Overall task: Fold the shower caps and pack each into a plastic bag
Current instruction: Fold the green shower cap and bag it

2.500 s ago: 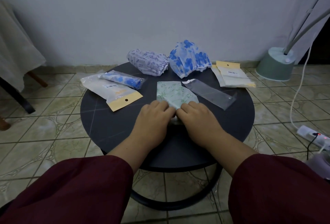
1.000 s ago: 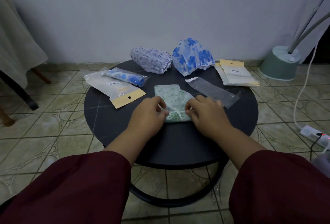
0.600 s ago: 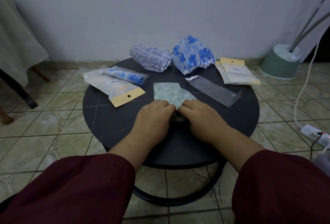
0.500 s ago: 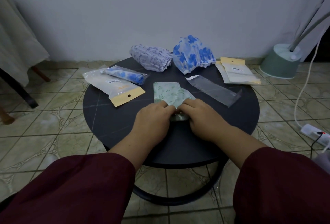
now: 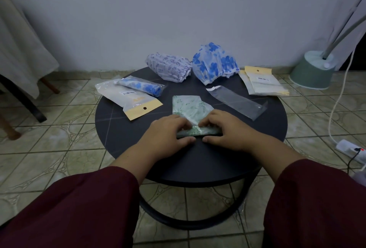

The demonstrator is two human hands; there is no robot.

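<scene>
Both hands, left [image 5: 167, 131] & right [image 5: 223, 129], have fingers curled round the rolled end of the green cap [image 5: 187, 107] on the desk [image 5: 198, 160]. Clear bag [image 5: 236, 102] lies just beside.

bare table [image 5: 122, 129] lies open to the left of the left hand [image 5: 168, 132] and on the near side of both hands. beyond the right hand [image 5: 225, 129], an empty clear bag [image 5: 236, 102] blocks the way; 2 bagged packs [image 5: 128, 95] sit beyond-left.
</scene>
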